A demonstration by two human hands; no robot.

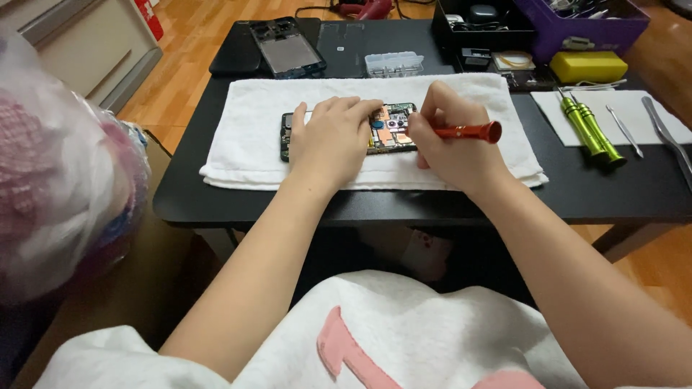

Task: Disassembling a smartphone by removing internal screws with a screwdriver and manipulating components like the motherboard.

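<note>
Head view looks down over a black counter [404,205] with a white towel [245,137] spread across it. An opened phone [389,130] lies flat on the towel, back cover off, its green and copper insides showing at the right end. The left hand [333,137] rests palm down over most of the phone, fingers spread loosely and pressing it flat, gripping nothing. The right hand [450,140] is closed around a red screwdriver [467,132], held like a pen, its tip hidden behind the fingers at the phone's right end and its round cap pointing right.

Further right, a white cloth [634,108] carries two green screwdrivers [591,130] side by side, a thin metal pick [624,131] just beside them, and metal tweezers [667,137] near the edge. Behind the towel sit a clear plastic box [393,63], a second phone frame [287,47] and a flat black panel [344,45]. A yellow block [587,66] lies near a purple tray [577,32] at the back right. A bulging plastic bag [58,173] stands at the left, off the counter.
</note>
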